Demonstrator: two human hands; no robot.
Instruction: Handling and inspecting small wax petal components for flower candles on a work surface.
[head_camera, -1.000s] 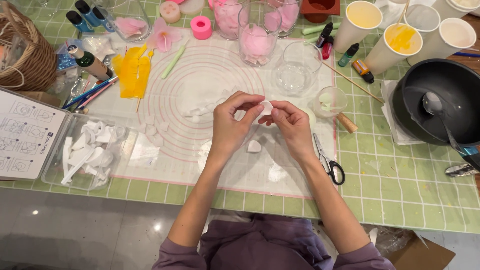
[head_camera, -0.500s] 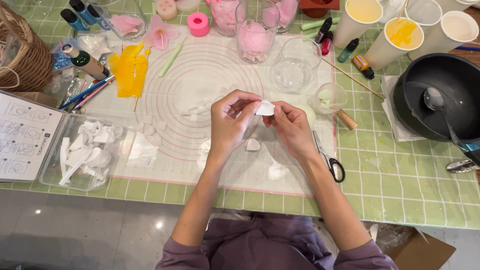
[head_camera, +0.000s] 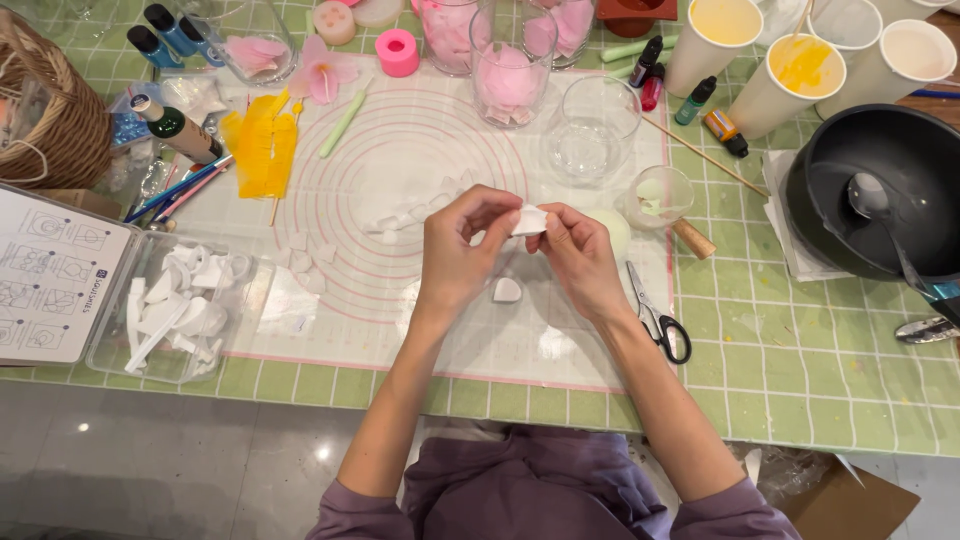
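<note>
Above the silicone mat (head_camera: 420, 140), left hand (head_camera: 455, 255) and right hand (head_camera: 578, 255) meet, fingertips of both pinched on one small white piece (head_camera: 528, 221), other fingers curled. Similar white piece (head_camera: 507, 290) lies on mat just below the hands. Scissors (head_camera: 655, 315) just right of right wrist. Clear tray (head_camera: 120, 355) of white moulds sits well left, black pan (head_camera: 885, 195) far right.

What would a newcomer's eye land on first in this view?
First, the two hands meeting at the centre over the round-ringed silicone mat: the left hand and right hand pinch one small white piece between their fingertips. Next, the pink-filled glasses at the top edge, the yellow sheet at upper left, and the black pot with a spoon at far right.
</note>
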